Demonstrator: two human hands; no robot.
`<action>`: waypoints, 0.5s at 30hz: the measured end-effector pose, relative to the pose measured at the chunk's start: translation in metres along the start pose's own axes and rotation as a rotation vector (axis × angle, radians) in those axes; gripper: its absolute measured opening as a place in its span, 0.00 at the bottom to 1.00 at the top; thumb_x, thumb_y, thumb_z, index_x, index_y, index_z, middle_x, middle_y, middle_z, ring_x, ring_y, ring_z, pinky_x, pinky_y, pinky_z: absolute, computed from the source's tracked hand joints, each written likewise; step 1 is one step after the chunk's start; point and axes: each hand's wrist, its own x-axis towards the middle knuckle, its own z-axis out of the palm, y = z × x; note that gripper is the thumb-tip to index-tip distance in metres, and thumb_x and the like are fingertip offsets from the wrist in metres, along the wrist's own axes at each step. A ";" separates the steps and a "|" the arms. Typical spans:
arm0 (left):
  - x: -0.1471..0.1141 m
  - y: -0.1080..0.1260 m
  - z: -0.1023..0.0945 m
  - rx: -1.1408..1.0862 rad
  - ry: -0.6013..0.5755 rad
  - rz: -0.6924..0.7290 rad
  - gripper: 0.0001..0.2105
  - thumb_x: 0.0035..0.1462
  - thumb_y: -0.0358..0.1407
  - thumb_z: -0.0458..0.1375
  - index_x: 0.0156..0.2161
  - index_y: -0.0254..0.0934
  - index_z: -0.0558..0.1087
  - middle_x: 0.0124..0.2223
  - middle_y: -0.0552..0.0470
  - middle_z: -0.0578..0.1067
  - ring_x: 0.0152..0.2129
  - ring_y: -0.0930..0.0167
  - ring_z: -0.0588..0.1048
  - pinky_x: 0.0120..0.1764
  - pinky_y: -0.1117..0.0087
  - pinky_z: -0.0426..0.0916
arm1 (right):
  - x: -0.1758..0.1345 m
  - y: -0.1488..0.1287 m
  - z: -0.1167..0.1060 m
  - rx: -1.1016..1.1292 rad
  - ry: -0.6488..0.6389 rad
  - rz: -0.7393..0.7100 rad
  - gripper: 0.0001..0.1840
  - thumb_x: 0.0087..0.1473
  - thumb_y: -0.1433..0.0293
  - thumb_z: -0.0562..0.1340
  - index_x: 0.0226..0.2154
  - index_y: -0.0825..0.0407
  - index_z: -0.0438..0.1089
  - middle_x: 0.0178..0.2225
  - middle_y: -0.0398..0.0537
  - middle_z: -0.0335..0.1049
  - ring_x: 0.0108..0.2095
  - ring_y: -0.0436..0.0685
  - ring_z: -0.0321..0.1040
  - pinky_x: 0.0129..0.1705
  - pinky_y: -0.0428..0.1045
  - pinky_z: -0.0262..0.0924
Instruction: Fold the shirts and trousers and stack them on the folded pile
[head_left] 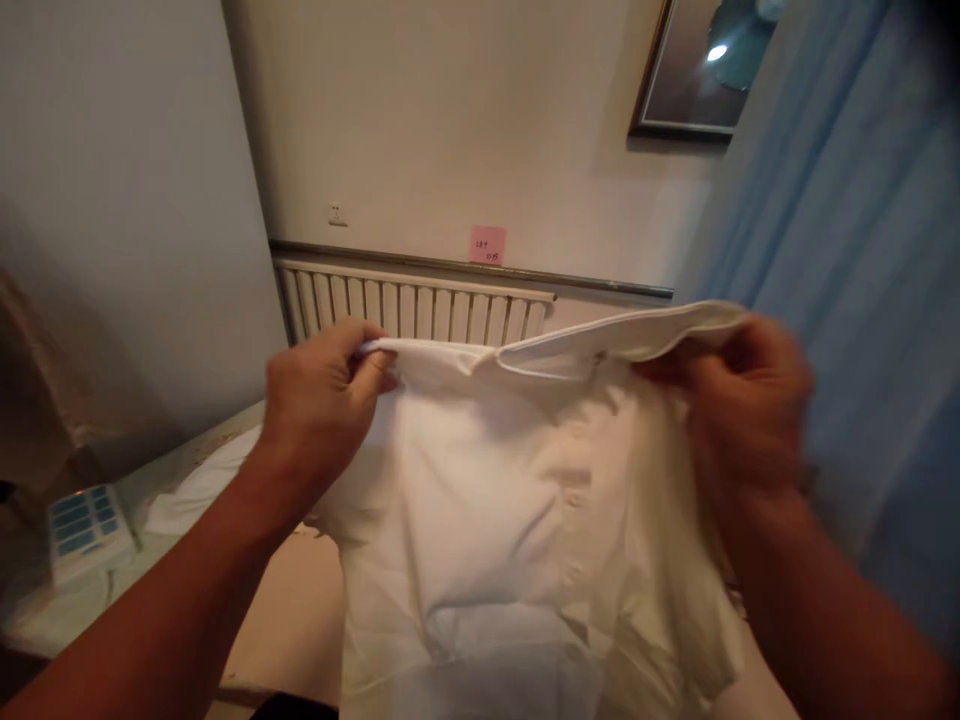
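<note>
A white button-up shirt [480,500] hangs spread out in front of me, its buttoned front facing me. My left hand [322,390] pinches its top edge at the left between thumb and fingers. On the other side my right hand [742,400] grips the top near the end of the raised collar [622,335]; motion blurs this hand somewhat. The cloth is stretched between both hands and falls in loose folds. The lower end of the shirt runs out of view.
A white box with blue panels [90,528] and a white cloth [199,490] lie on a pale green surface at left. Behind the shirt are a radiator [420,305] and a pink note [487,245]. A blue curtain [840,230] hangs at right, beside a framed picture [686,80].
</note>
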 end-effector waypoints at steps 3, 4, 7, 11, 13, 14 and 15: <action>0.008 -0.061 0.070 0.152 -0.256 -0.126 0.06 0.56 0.36 0.55 0.35 0.37 0.74 0.26 0.55 0.76 0.27 0.69 0.76 0.34 0.71 0.66 | 0.004 0.080 0.046 -0.152 -0.212 0.274 0.07 0.52 0.70 0.60 0.35 0.56 0.67 0.27 0.41 0.71 0.25 0.51 0.72 0.28 0.45 0.65; 0.008 -0.082 0.095 0.208 -0.347 -0.170 0.08 0.57 0.36 0.54 0.37 0.37 0.74 0.29 0.52 0.78 0.31 0.67 0.76 0.37 0.70 0.66 | 0.002 0.109 0.061 -0.269 -0.241 0.313 0.07 0.53 0.70 0.58 0.35 0.56 0.67 0.27 0.43 0.71 0.26 0.51 0.71 0.29 0.45 0.64; -0.007 -0.136 0.165 0.256 -0.547 -0.243 0.12 0.57 0.33 0.52 0.45 0.34 0.72 0.45 0.44 0.78 0.45 0.64 0.74 0.47 0.67 0.64 | -0.020 0.184 0.093 -0.541 -0.452 0.372 0.11 0.54 0.71 0.54 0.38 0.57 0.68 0.35 0.50 0.75 0.36 0.53 0.71 0.39 0.46 0.64; -0.064 -0.184 0.209 0.304 -0.690 -0.345 0.24 0.53 0.32 0.56 0.55 0.24 0.65 0.59 0.31 0.66 0.58 0.58 0.63 0.55 0.63 0.58 | -0.082 0.242 0.088 -0.610 -0.560 0.459 0.19 0.47 0.75 0.58 0.44 0.55 0.69 0.43 0.54 0.74 0.45 0.58 0.70 0.48 0.49 0.60; -0.104 -0.198 0.208 0.322 -0.747 -0.387 0.23 0.55 0.32 0.53 0.56 0.25 0.63 0.59 0.32 0.66 0.58 0.58 0.63 0.56 0.61 0.57 | -0.121 0.254 0.064 -0.637 -0.606 0.499 0.21 0.46 0.75 0.58 0.46 0.55 0.69 0.45 0.54 0.74 0.46 0.58 0.70 0.49 0.50 0.60; -0.125 -0.203 0.204 0.324 -0.781 -0.401 0.22 0.55 0.32 0.53 0.55 0.28 0.65 0.57 0.34 0.69 0.57 0.59 0.65 0.56 0.61 0.57 | -0.140 0.258 0.048 -0.647 -0.630 0.517 0.22 0.45 0.75 0.58 0.46 0.56 0.69 0.45 0.55 0.74 0.45 0.58 0.71 0.49 0.51 0.61; -0.147 -0.206 0.198 0.324 -0.816 -0.415 0.19 0.56 0.33 0.52 0.53 0.29 0.66 0.55 0.36 0.71 0.55 0.60 0.67 0.55 0.61 0.57 | -0.158 0.260 0.031 -0.657 -0.653 0.534 0.22 0.45 0.75 0.57 0.46 0.56 0.70 0.44 0.55 0.74 0.43 0.58 0.72 0.48 0.51 0.62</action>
